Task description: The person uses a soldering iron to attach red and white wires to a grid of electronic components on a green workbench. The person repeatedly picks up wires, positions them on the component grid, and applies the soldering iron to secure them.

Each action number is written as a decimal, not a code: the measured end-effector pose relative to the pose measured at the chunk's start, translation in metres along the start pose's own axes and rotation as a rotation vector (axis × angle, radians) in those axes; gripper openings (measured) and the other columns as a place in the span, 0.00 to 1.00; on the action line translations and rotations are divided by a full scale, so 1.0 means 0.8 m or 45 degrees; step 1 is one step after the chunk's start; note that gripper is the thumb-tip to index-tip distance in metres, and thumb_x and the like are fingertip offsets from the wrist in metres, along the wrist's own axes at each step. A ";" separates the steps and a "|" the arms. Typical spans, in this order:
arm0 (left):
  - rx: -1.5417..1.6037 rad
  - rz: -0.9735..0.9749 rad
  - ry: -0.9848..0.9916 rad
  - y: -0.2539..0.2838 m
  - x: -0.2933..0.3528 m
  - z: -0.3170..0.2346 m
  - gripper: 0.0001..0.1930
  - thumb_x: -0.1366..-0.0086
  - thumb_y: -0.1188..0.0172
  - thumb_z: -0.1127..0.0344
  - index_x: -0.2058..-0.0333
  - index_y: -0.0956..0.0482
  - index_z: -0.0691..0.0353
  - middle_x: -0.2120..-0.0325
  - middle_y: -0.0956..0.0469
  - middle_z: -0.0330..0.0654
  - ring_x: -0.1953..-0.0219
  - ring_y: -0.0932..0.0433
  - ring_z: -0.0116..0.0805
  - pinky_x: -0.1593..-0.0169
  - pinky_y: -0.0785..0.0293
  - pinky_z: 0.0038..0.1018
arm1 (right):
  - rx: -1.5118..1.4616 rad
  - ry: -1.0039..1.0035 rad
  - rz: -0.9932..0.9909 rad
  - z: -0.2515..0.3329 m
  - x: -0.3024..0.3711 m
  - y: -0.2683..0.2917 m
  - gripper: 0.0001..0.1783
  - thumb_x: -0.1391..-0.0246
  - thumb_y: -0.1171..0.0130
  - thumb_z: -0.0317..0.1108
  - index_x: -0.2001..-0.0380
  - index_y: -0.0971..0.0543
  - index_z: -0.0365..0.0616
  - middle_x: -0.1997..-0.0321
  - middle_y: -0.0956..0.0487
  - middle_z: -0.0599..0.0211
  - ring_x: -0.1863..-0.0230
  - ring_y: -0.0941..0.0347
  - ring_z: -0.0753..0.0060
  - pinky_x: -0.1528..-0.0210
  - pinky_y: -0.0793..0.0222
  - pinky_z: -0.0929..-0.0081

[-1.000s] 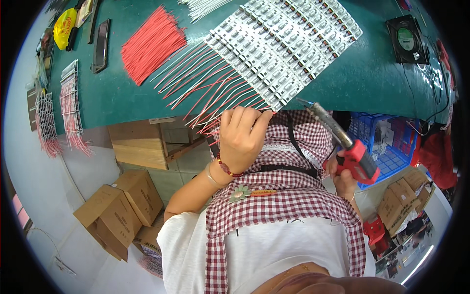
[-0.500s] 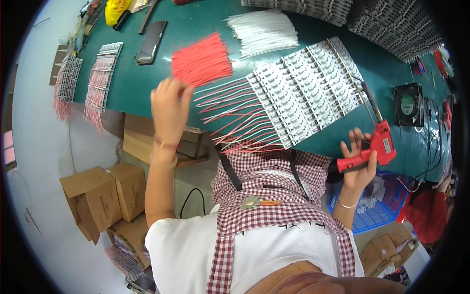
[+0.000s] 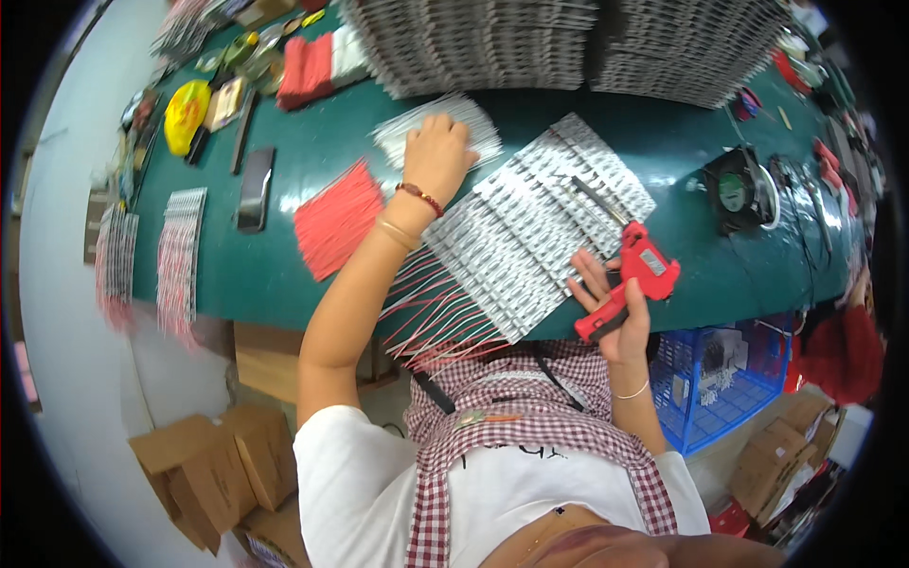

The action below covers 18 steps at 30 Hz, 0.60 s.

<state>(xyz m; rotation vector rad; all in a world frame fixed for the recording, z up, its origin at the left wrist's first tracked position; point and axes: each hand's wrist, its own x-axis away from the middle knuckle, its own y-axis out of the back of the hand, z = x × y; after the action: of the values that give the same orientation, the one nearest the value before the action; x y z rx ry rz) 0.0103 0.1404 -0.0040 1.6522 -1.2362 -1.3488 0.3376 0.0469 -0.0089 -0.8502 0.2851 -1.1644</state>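
My left hand is over the pile of white wires, its fingers curled down onto them; whatever they pinch is hidden. In my right hand rests a red soldering gun, its handle across the palm with the thumb over it and some fingers stretched out. The gun's metal tip reaches over a panel of small circuit boards lying slanted in front of me. Red and white wires stick out from the panel's near left edge. A pile of red wires lies left of my forearm.
Tall stacks of board panels stand at the back. A phone and finished wired strips lie to the left. At right are a small black fan and cables. A blue crate is below the table edge.
My left hand has moved from beside the red wires, right and away from me, onto the white wires. My right hand still holds the soldering gun. The whole view has shifted.
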 end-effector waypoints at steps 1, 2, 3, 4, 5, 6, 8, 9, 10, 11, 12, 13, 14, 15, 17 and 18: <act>-0.013 0.069 0.047 -0.016 -0.007 -0.002 0.08 0.46 0.36 0.67 0.68 0.21 0.61 0.64 0.24 0.48 0.57 0.26 0.49 0.55 0.30 0.44 | 0.009 0.004 -0.053 0.000 0.002 0.000 0.23 0.33 0.50 0.48 0.46 0.32 0.42 0.33 0.35 0.39 0.30 0.40 0.43 0.31 0.42 0.43; -0.030 0.134 0.071 -0.031 -0.017 -0.007 0.07 0.46 0.38 0.68 0.69 0.22 0.62 0.64 0.24 0.49 0.57 0.26 0.49 0.55 0.30 0.45 | 0.009 0.028 -0.109 0.000 0.005 0.000 0.22 0.34 0.49 0.48 0.46 0.32 0.42 0.34 0.33 0.40 0.31 0.38 0.44 0.32 0.40 0.44; -0.022 0.086 0.034 -0.036 -0.021 -0.007 0.05 0.46 0.41 0.70 0.71 0.22 0.63 0.67 0.23 0.51 0.60 0.25 0.51 0.56 0.29 0.46 | -0.036 0.011 -0.141 -0.002 0.007 0.000 0.22 0.34 0.48 0.46 0.46 0.31 0.42 0.35 0.32 0.42 0.32 0.36 0.46 0.33 0.39 0.45; -0.013 0.006 -0.062 -0.041 -0.022 -0.006 0.04 0.45 0.42 0.70 0.71 0.22 0.64 0.70 0.23 0.52 0.62 0.25 0.51 0.57 0.30 0.46 | -0.080 0.020 -0.177 -0.006 0.006 0.002 0.21 0.34 0.47 0.45 0.46 0.31 0.41 0.35 0.31 0.44 0.33 0.34 0.48 0.33 0.37 0.45; -0.047 0.037 -0.046 -0.044 -0.025 -0.006 0.03 0.44 0.43 0.71 0.72 0.22 0.63 0.72 0.24 0.52 0.64 0.25 0.52 0.59 0.30 0.46 | -0.114 -0.007 -0.193 -0.002 0.004 -0.002 0.21 0.35 0.46 0.44 0.46 0.30 0.41 0.36 0.30 0.46 0.34 0.33 0.50 0.34 0.36 0.47; -0.039 -0.020 -0.157 -0.043 -0.027 -0.007 0.03 0.43 0.42 0.71 0.74 0.23 0.63 0.73 0.25 0.53 0.66 0.26 0.53 0.61 0.31 0.46 | -0.163 -0.025 -0.210 0.002 0.003 -0.004 0.22 0.35 0.45 0.42 0.45 0.30 0.41 0.37 0.29 0.47 0.34 0.33 0.51 0.34 0.35 0.48; -0.008 -0.122 -0.117 -0.043 -0.023 -0.002 0.06 0.42 0.41 0.71 0.78 0.25 0.63 0.75 0.26 0.51 0.67 0.26 0.52 0.63 0.32 0.46 | -0.145 -0.006 -0.194 0.001 0.001 -0.002 0.24 0.36 0.43 0.41 0.43 0.31 0.40 0.39 0.28 0.51 0.35 0.31 0.54 0.36 0.33 0.51; -0.052 -0.078 -0.096 -0.037 -0.021 0.000 0.06 0.41 0.41 0.70 0.77 0.24 0.63 0.74 0.25 0.50 0.67 0.26 0.51 0.63 0.32 0.45 | -0.122 0.011 -0.172 0.003 -0.002 -0.004 0.25 0.37 0.42 0.41 0.41 0.31 0.41 0.39 0.27 0.52 0.35 0.31 0.54 0.36 0.32 0.53; -0.223 -0.064 -0.100 -0.052 -0.010 0.016 0.06 0.40 0.41 0.68 0.75 0.23 0.62 0.73 0.25 0.48 0.66 0.25 0.49 0.62 0.31 0.44 | -0.106 -0.006 -0.145 -0.006 -0.001 -0.004 0.27 0.37 0.41 0.42 0.40 0.32 0.41 0.40 0.27 0.53 0.35 0.31 0.55 0.36 0.31 0.54; -0.283 0.024 -0.039 -0.039 -0.010 0.010 0.07 0.39 0.42 0.66 0.74 0.21 0.61 0.71 0.24 0.46 0.64 0.24 0.48 0.60 0.31 0.42 | -0.097 -0.007 -0.125 -0.010 -0.001 -0.001 0.28 0.37 0.41 0.43 0.39 0.32 0.41 0.40 0.27 0.53 0.35 0.32 0.57 0.36 0.32 0.56; -0.277 0.002 -0.060 -0.038 -0.014 0.008 0.07 0.38 0.42 0.66 0.73 0.21 0.61 0.71 0.23 0.46 0.64 0.24 0.48 0.60 0.30 0.42 | -0.083 0.009 -0.132 -0.011 0.000 0.001 0.26 0.36 0.42 0.43 0.40 0.32 0.41 0.38 0.28 0.52 0.34 0.33 0.56 0.36 0.33 0.56; -0.280 -0.016 -0.067 -0.034 -0.016 0.006 0.08 0.37 0.42 0.65 0.72 0.21 0.62 0.71 0.22 0.46 0.64 0.23 0.48 0.61 0.30 0.43 | -0.070 0.009 -0.131 -0.013 0.000 0.003 0.25 0.36 0.43 0.43 0.41 0.31 0.42 0.37 0.30 0.51 0.33 0.34 0.55 0.35 0.33 0.55; -0.283 -0.036 -0.064 -0.030 -0.020 0.004 0.08 0.37 0.43 0.65 0.72 0.20 0.62 0.71 0.21 0.46 0.65 0.22 0.48 0.61 0.30 0.44 | -0.053 0.003 -0.124 -0.015 0.000 0.004 0.23 0.35 0.44 0.43 0.43 0.30 0.43 0.36 0.31 0.49 0.32 0.35 0.54 0.35 0.34 0.55; -0.234 -0.018 0.086 -0.026 -0.027 0.000 0.09 0.35 0.43 0.66 0.70 0.20 0.64 0.73 0.20 0.47 0.69 0.21 0.46 0.63 0.28 0.40 | -0.092 0.018 -0.126 -0.015 -0.001 0.003 0.24 0.36 0.43 0.43 0.42 0.30 0.42 0.36 0.30 0.50 0.33 0.35 0.55 0.35 0.34 0.56; 0.259 -0.037 0.243 -0.004 -0.036 -0.016 0.09 0.34 0.44 0.67 0.71 0.21 0.66 0.76 0.20 0.46 0.73 0.21 0.42 0.63 0.27 0.35 | -0.088 0.031 -0.144 -0.016 0.001 0.003 0.29 0.37 0.41 0.45 0.39 0.32 0.41 0.39 0.28 0.53 0.34 0.33 0.58 0.35 0.33 0.57; 0.503 -0.047 0.325 0.007 -0.037 -0.020 0.10 0.34 0.44 0.67 0.71 0.22 0.67 0.77 0.21 0.46 0.75 0.21 0.40 0.64 0.26 0.33 | -0.085 0.033 -0.148 -0.017 0.001 0.004 0.31 0.38 0.40 0.45 0.38 0.34 0.40 0.40 0.27 0.54 0.35 0.32 0.59 0.35 0.33 0.57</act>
<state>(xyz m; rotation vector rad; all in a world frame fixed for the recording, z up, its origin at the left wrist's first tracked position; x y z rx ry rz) 0.0240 0.1654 0.0151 2.0524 -1.3819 -0.9137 0.3319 0.0406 -0.0198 -0.9206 0.3000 -1.2808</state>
